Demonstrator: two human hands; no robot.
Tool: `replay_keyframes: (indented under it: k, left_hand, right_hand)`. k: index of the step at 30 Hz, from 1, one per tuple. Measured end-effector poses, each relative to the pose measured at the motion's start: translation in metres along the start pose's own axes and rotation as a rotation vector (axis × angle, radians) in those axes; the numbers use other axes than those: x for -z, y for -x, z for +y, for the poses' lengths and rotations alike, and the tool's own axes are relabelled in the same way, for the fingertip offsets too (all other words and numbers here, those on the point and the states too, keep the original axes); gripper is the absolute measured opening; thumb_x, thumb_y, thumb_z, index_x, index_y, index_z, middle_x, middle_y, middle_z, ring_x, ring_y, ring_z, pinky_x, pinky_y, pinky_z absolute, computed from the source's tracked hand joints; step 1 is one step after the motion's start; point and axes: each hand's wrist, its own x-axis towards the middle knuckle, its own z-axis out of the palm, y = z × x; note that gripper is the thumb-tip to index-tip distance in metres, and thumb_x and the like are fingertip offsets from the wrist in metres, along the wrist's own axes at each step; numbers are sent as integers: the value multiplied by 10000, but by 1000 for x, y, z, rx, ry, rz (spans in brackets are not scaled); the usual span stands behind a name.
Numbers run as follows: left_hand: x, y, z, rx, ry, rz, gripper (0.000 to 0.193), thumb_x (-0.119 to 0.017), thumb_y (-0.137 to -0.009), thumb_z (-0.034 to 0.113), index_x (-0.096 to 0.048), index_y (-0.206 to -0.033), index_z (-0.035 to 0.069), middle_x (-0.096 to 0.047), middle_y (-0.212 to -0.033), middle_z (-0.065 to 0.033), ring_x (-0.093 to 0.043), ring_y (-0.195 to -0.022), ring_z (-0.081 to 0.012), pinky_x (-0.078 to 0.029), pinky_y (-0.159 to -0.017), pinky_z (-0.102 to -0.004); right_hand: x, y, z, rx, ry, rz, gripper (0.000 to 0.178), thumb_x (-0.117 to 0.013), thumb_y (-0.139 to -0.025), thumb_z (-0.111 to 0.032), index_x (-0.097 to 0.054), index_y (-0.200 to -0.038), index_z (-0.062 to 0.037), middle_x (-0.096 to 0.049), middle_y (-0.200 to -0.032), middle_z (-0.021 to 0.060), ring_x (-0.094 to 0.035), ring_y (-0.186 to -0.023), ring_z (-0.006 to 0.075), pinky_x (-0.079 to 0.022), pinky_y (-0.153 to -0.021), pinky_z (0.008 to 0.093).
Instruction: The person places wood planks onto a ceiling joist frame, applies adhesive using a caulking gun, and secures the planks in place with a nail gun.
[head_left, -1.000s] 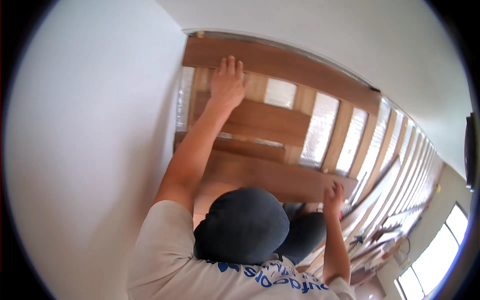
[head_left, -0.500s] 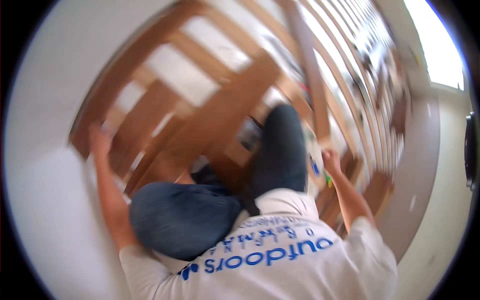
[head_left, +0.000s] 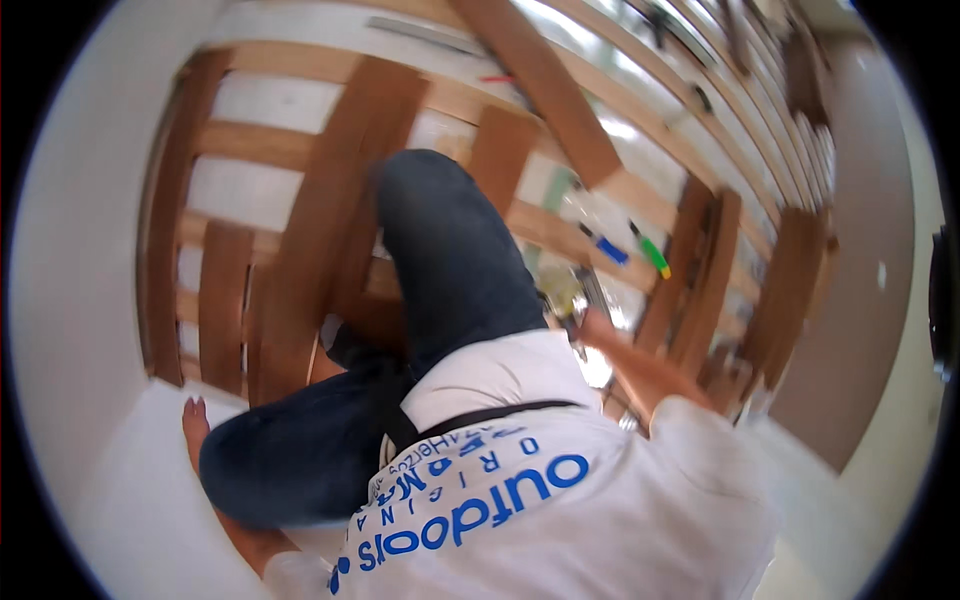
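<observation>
- Left hand has drawn back from over the near end of the wall-side plank to just past that end; fingertips show, but whether it is open or closed I cannot tell.
- Right hand has shifted too, now well to the right of the wall-side plank, near a blurred yellow object; its grip cannot be made out.
- Short brown plank lies just right of the wall-side plank, with the long wide plank farther right, both across pale wooden battens.
- Blue-handled tool and green-handled tool lie well right of the wall-side plank.
</observation>
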Motion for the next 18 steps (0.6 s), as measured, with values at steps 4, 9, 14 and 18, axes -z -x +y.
replay_keyframes:
  k: [4, 9, 14, 18]
  left_hand:
    - [-3, 55, -4, 5, -70, -91, 559, -470, -1058, 379, -543, -1394, -61, -545, -1412, -311, -522, -1316, -440, -415, -1124, -475]
    - [27, 91, 6, 181, 161, 170, 510, -513, -1011, 365, -608, -1334, -18, -618, -1342, -270, -584, -1253, -427, -434, -1095, -510]
    - [89, 92, 1, 248, 167, 362, 350, -519, -1009, 236, -665, -1273, 59, -684, -1238, -221, -644, -1151, -406, -499, -1007, -513]
    - [130, 80, -11, 329, 153, 399, 275, -552, -981, 178, -719, -1170, 68, -716, -1157, -211, -683, -1075, -392, -546, -923, -499]
  right_hand:
    - [-39, -22, -7, 164, -2, 106, 257, -569, -944, -265, -630, -1075, -53, -721, -873, 203, -715, -844, 418, -568, -705, 523]
    - [43, -71, 12, 214, -15, -53, 283, -613, -938, -259, -612, -1139, -59, -706, -877, 167, -690, -815, 357, -557, -666, 477]
    - [137, -98, -6, 173, -111, -101, 335, -657, -932, -252, -593, -1203, -64, -691, -881, 131, -666, -786, 297, -545, -626, 431]
    - [204, -106, -10, 144, -176, -111, 388, -692, -928, -246, -579, -1253, -68, -678, -884, 102, -646, -762, 248, -536, -594, 395]
